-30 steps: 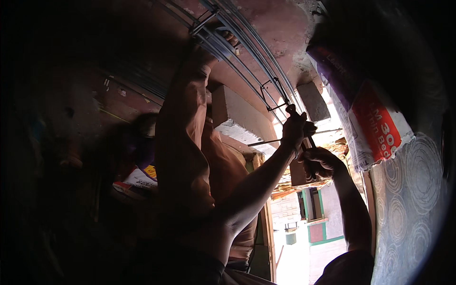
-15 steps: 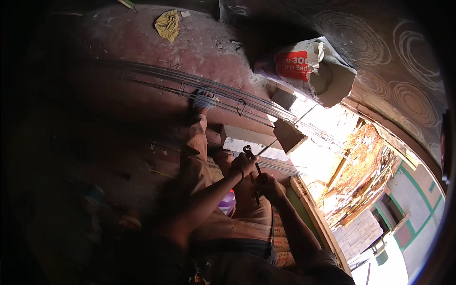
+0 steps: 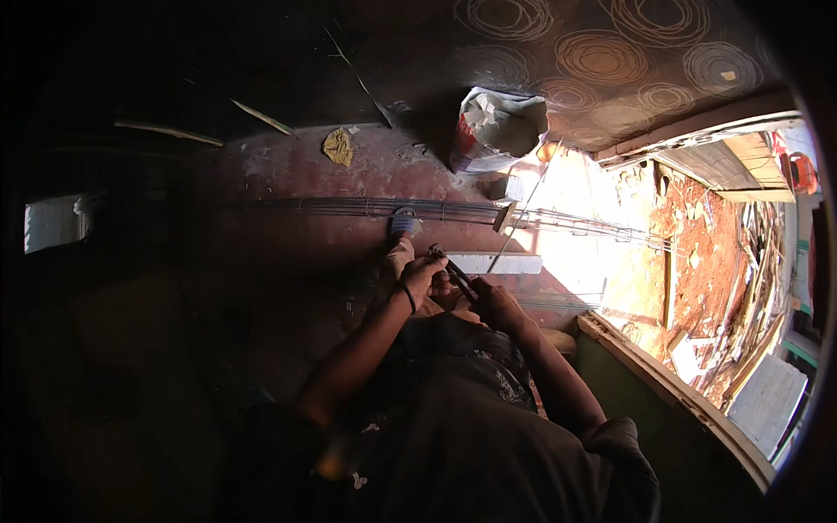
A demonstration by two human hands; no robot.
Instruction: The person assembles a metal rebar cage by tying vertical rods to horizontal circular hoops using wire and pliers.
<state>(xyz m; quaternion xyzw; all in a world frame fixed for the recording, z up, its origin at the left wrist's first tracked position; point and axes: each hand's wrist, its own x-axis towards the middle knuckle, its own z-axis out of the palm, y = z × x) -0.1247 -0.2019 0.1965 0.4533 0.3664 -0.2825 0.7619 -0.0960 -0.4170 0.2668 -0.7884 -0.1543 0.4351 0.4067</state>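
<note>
A dark pair of pincers point(image 3: 459, 278) lies slantwise between my hands, in front of my body. Closed near the jaws of the pincers is my left hand point(image 3: 422, 279), with a dark band at its wrist. My right hand point(image 3: 499, 307) wraps round the handle end. Whether a wire is also in my fingers is too small to tell. Beyond my hands a long cage of steel rebar point(image 3: 349, 206) stretches across the floor, and my sandalled foot point(image 3: 403, 223) is against it. A thin rod point(image 3: 521, 207) slants over the cage beside a small block point(image 3: 504, 218).
A pale long block point(image 3: 514, 263) lies just past my hands. An open-topped bag point(image 3: 501, 131) stands by the patterned wall, with a yellow cloth point(image 3: 337, 148) to its left. At right, a wood-edged low wall point(image 3: 676, 397) borders a bright opening onto red soil point(image 3: 702, 253).
My view has risen and shifted, so the bag and rebar look smaller and farther off. The pincers have come nearer my body and lie more slanted; both hands still hold them.
</note>
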